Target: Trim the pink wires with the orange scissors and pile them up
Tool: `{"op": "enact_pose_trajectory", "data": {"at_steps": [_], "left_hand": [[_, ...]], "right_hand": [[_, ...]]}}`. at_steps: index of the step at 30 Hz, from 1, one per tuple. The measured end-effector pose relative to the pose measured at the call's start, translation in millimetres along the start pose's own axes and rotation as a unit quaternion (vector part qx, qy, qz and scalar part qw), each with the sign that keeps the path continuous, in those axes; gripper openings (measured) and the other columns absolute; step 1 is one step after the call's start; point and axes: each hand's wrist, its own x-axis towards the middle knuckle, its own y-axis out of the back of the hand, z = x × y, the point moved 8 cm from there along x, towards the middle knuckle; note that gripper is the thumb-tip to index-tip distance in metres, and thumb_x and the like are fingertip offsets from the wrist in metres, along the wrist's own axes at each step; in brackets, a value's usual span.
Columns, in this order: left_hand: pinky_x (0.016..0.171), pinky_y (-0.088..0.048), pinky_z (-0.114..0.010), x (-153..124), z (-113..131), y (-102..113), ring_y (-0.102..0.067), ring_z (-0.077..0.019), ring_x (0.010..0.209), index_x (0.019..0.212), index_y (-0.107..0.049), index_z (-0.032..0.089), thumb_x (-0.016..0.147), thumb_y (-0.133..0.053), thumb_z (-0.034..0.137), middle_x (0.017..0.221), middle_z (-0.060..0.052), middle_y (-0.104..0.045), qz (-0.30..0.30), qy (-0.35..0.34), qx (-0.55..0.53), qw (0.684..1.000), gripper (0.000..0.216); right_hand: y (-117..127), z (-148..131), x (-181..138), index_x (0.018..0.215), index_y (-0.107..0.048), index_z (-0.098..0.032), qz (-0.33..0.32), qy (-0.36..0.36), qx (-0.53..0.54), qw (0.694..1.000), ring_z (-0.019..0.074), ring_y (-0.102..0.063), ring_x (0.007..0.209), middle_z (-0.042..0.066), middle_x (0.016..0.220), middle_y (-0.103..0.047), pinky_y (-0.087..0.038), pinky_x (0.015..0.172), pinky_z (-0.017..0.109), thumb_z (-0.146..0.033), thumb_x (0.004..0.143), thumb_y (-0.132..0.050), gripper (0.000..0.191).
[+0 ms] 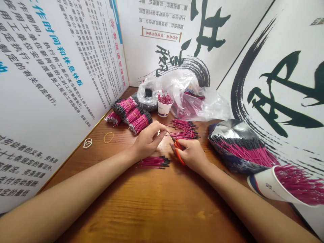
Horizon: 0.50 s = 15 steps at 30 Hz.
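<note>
My left hand point(149, 140) is closed in a pinch, thumb and forefinger together on a thin magenta wire point(165, 125) with a dark end; its details are too small to make out. In my right hand point(193, 153) is a pair of scissors point(178, 151) with orange handles, its dark tips reaching to the left fingertips. Below the left hand lies a row of magenta wires point(153, 162), their black-sleeved ends pointing right. Just beyond both hands spreads a loose pile of similar wires point(186, 127).
Several banded wire bundles point(138, 116) sit at the back left, beside a paper cup point(165, 108) of wires and clear plastic bags point(187, 98). An opened bag of wires point(238, 148) and a tilted cup point(265, 184) stand right. Rubber bands point(108, 137) lie left. Printed panels point(162, 44) enclose the table.
</note>
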Motion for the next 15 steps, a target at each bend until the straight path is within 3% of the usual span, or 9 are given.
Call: {"op": "enact_pose_trajectory", "data": {"at_steps": [6,15], "left_hand": [[0.063,-0.041,-0.023,-0.4,-0.4,0.3,-0.049,-0.0110,0.069,0.095,-0.059,0.018,0.096,-0.049,0.021,0.083,-0.001,-0.057,0.002,0.011,-0.002,1.000,0.010],[0.064,-0.041,-0.023,0.3,0.3,0.9,-0.050,-0.0117,0.071,0.094,-0.058,0.017,0.096,-0.048,0.021,0.083,-0.001,-0.058,0.001,0.006,0.002,1.000,0.011]], "right_hand": [[-0.7,1.7,0.8,0.053,-0.031,-0.020,-0.006,-0.003,0.013,1.000,0.0093,-0.028,0.048,-0.004,0.050,-0.032,-0.020,0.048,0.025,-0.041,0.088,-0.052,0.045],[1.5,-3.7,-0.5,0.053,-0.032,-0.020,-0.002,0.004,0.004,1.000,0.0089,-0.032,0.047,-0.004,0.048,-0.039,-0.023,0.049,0.024,-0.041,0.087,-0.053,0.045]]}}
